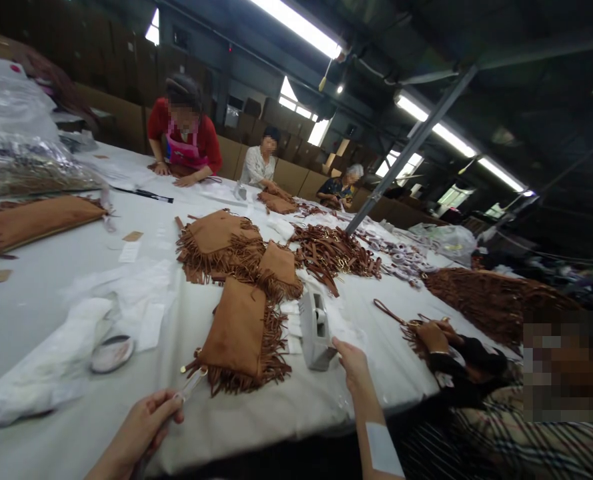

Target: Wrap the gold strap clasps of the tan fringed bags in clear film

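Grip of left hand [152, 419] narrow on clear strip [193, 387]

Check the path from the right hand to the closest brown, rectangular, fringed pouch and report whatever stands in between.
The grey, boxy tape dispenser stands between the right hand and the brown, rectangular, fringed pouch. Flat white pieces also lie in the gap, between dispenser and pouch fringe.
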A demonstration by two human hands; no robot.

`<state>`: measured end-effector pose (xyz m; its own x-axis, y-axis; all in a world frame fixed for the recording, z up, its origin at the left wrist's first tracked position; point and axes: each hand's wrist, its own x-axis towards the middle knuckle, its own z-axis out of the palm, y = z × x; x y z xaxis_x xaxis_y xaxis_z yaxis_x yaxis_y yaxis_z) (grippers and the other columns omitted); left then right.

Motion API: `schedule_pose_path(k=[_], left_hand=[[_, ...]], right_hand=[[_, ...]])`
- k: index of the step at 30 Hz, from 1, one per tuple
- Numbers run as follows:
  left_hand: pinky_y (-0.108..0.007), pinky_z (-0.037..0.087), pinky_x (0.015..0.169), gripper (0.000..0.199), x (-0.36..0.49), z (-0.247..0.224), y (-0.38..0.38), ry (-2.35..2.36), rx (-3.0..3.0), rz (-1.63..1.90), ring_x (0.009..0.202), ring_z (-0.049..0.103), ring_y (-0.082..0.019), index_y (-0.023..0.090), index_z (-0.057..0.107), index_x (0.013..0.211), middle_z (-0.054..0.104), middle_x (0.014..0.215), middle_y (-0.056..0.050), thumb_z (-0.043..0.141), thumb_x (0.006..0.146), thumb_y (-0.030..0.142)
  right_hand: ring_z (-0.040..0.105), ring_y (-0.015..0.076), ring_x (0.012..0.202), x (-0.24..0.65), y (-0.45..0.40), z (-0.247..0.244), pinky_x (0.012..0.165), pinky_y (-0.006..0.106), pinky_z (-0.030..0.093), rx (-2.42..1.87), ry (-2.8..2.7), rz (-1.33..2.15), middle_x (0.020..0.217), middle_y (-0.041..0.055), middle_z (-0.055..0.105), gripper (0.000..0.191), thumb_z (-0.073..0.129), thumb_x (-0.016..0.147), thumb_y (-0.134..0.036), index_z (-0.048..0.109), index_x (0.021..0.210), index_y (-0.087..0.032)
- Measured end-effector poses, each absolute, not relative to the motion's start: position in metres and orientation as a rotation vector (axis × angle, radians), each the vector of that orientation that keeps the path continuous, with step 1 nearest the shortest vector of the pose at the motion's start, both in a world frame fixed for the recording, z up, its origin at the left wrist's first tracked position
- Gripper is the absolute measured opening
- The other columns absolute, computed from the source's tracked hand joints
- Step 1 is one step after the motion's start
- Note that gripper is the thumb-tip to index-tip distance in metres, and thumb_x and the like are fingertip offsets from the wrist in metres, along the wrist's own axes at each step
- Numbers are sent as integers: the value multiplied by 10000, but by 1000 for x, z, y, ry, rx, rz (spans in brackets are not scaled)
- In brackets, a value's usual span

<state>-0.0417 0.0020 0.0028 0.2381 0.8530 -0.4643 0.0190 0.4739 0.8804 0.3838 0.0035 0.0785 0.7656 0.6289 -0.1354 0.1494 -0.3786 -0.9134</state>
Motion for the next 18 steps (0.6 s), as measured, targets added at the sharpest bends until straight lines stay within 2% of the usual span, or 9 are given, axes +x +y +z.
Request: schedule_pose_path(k=[4, 7, 11, 14, 16, 18], left_hand=[[-170, 146, 354, 524, -43, 0, 1, 1203, 925, 665, 321, 238, -46, 152, 546, 696, 366, 389, 84, 579, 645, 672], [-172, 143, 356, 512, -44, 0, 0, 1206, 921, 666, 321, 229, -47, 152, 547, 690, 336, 372, 89, 577, 652, 662], [-176, 154, 355, 487, -43, 2, 0, 1172, 954, 697, 325, 263, -36, 151, 552, 691, 483, 469, 51, 583, 658, 635], [-182, 188, 363, 461, -43, 6, 6, 1146, 975, 709, 341, 322, -36, 148, 564, 721, 588, 602, 16, 577, 672, 606], [-189, 202, 368, 441, -42, 11, 8, 1163, 984, 741, 343, 344, -40, 145, 562, 719, 610, 631, -1, 563, 676, 583], [-198, 206, 368, 393, -39, 16, 8, 1193, 983, 781, 340, 343, -46, 144, 555, 702, 615, 617, -13, 546, 675, 536]], right_hand=[[589, 216, 743, 373, -17, 77, 579, 266, 407, -1877, -555, 561, 743, 76, 688, 457, 724, 500, -508, 712, 727, -111], [590, 206, 668, 361, -27, 66, 551, 262, 423, -1853, -554, 603, 665, 73, 670, 457, 735, 474, -520, 694, 668, -108], [562, 192, 513, 351, -32, 55, 469, 277, 426, -1912, -630, 557, 513, 55, 599, 511, 662, 499, -634, 635, 578, -131], [568, 213, 491, 350, -38, 60, 452, 300, 433, -2002, -676, 447, 484, 60, 583, 521, 612, 560, -671, 617, 554, -150], [592, 238, 528, 345, -37, 64, 458, 321, 448, -2063, -677, 443, 523, 70, 604, 497, 619, 596, -665, 621, 568, -169], [627, 247, 647, 327, -18, 60, 492, 332, 476, -2073, -716, 525, 696, 74, 658, 423, 648, 662, -619, 656, 709, -198]])
